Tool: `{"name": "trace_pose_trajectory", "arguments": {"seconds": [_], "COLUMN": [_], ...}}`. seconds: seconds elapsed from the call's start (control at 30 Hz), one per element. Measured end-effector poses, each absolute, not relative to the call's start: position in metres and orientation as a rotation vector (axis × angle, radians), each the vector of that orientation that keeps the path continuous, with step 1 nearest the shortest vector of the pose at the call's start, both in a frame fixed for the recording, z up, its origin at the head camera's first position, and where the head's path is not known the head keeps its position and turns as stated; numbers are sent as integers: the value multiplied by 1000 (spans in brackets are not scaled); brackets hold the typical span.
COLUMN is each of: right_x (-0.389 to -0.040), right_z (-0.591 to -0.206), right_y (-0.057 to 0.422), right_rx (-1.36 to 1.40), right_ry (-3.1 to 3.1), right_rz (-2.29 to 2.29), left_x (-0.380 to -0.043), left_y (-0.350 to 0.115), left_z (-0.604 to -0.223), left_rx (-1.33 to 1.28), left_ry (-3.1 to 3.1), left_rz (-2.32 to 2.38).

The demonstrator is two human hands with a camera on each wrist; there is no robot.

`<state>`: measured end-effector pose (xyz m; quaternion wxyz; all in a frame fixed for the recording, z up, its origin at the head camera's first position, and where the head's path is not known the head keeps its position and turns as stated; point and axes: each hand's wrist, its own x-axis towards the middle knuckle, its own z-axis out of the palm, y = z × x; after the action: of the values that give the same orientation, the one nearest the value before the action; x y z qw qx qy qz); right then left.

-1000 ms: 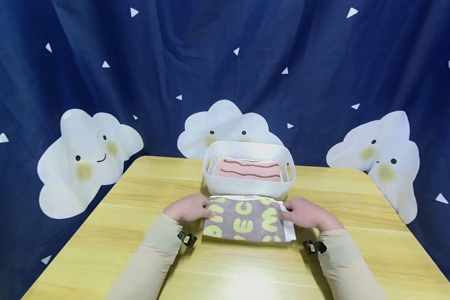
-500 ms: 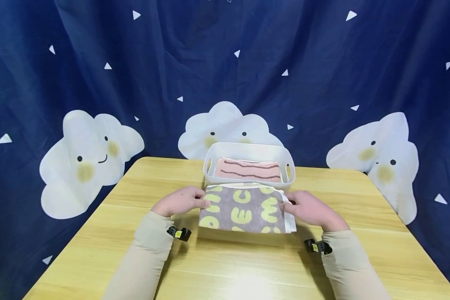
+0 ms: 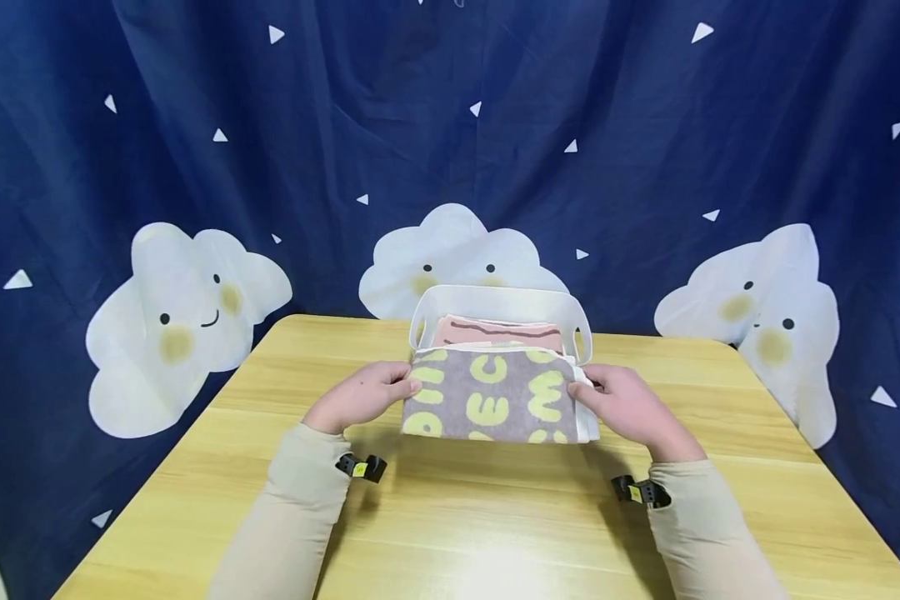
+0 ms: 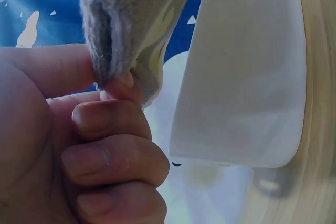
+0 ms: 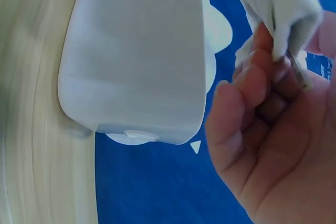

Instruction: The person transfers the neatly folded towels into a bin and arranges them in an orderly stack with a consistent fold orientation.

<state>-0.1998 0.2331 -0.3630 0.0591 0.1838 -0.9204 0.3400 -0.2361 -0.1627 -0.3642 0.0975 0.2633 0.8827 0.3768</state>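
Note:
Between my two hands hangs a folded towel, grey-purple with yellow letters and white edges. My left hand pinches its left edge between thumb and forefinger; in the left wrist view the folded layers of the towel show in that pinch. The right edge is pinched by my right hand, and the white side of the towel shows in the right wrist view. Just behind the towel stands a white plastic basket, its front wall mostly hidden. A folded pink towel with dark wavy lines lies inside it.
The basket rests on a light wooden table near its far edge. Behind the table hangs a dark blue curtain with white clouds and small triangles. Handle openings are in both basket ends.
Both hands have lifted the lettered towel off the near side and moved it up and forward. It now covers the basket's front and part of the pink towel from the head view.

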Motion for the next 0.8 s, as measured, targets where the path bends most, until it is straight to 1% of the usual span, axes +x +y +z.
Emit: {"name": "trace_pose_trajectory", "arguments": {"seconds": [0.2,0.5,0.8], "right_x": [-208,-238,-275], "right_z": [-358,-339,-326], "right_y": [237,236,233], "right_rx": [497,451,362], "right_ry": [-2728,-2770,-2865], "right_rz": [977,887,804], "left_x": [-244,-279,-311], "left_y": [-155,-147,-133], "left_z": [-357,-339,-330], "left_rx": [767,747,568], "left_ry": [2643,2769,2823], "left_rz": [1109,945,958]}}
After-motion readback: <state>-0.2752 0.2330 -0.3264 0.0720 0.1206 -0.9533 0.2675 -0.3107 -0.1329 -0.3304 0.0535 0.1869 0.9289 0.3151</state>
